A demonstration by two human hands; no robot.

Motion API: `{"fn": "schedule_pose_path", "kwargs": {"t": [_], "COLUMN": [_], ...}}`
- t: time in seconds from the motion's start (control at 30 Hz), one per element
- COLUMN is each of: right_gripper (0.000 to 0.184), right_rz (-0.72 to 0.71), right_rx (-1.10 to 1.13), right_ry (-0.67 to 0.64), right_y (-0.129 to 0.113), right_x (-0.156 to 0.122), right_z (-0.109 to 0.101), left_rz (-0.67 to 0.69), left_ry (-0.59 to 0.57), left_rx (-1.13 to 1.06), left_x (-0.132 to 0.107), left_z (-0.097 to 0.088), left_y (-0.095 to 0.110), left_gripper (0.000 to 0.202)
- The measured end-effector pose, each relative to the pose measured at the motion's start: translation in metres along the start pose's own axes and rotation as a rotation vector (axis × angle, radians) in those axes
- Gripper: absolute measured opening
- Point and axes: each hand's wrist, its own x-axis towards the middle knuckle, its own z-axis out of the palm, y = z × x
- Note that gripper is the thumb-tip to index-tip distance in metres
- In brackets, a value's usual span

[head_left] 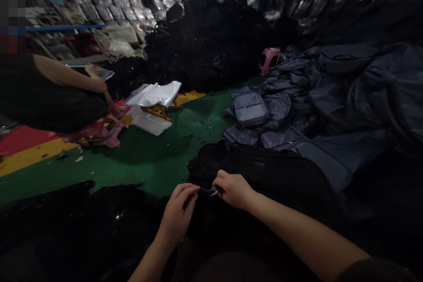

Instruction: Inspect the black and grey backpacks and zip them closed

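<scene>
A large black bag [284,174] lies in front of me, its near part lost in shadow. My right hand [234,190] is closed around a small, pale, pointed tool, which looks like thread snips [215,192]; only the tip shows. Just to the left, my left hand [178,211] has its fingers pinched together at the end of a thin dark strip [205,190], perhaps a strap or cord of the bag. The snips' tip is close to this strip; whether they touch I cannot tell.
Grey-blue bags [251,108] are heaped at the right, near a pink stool [270,59]. Black bags [211,44] pile up at the back. Left, a person [49,92] sits by plastic sheets [155,94]. Dark shiny material [109,224] lies on the green floor [148,158].
</scene>
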Motion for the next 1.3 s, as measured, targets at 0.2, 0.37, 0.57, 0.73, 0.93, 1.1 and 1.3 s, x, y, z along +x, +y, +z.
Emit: {"fn": "schedule_pose_path", "kwargs": {"t": [0.2,0.37,0.57,0.73,0.93,1.1,1.3], "right_gripper": [0.017,0.021,0.038,0.021,0.013,0.010,0.013], "right_rz": [0.013,0.078,0.154,0.030,-0.106,-0.175,-0.162], "right_rx": [0.136,0.325,0.415,0.191,-0.103,-0.117,-0.038], "right_ry": [0.090,0.160,0.190,0.051,-0.052,-0.037,-0.018], "right_y": [0.008,0.010,0.001,-0.012,-0.024,-0.021,-0.015], "right_x": [-0.006,-0.009,-0.016,-0.019,-0.015,-0.013,-0.013], "right_z": [0.001,-0.008,-0.037,-0.043,-0.025,-0.021,-0.022], "left_rz": [0.080,0.170,0.076,0.064,0.063,0.073,0.075], "left_ry": [-0.205,-0.209,-0.185,-0.253,-0.232,-0.223,-0.205], "left_rx": [0.059,0.131,0.036,-0.062,-0.051,-0.040,-0.044], "left_x": [0.012,0.015,0.014,0.015,0.013,0.012,0.014], "left_z": [0.008,0.010,0.010,0.008,0.013,0.015,0.017], "left_y": [-0.011,-0.006,-0.002,-0.004,-0.004,-0.005,-0.008], "left_gripper": [0.025,0.021,0.014,0.012,0.011,0.013,0.012]}}
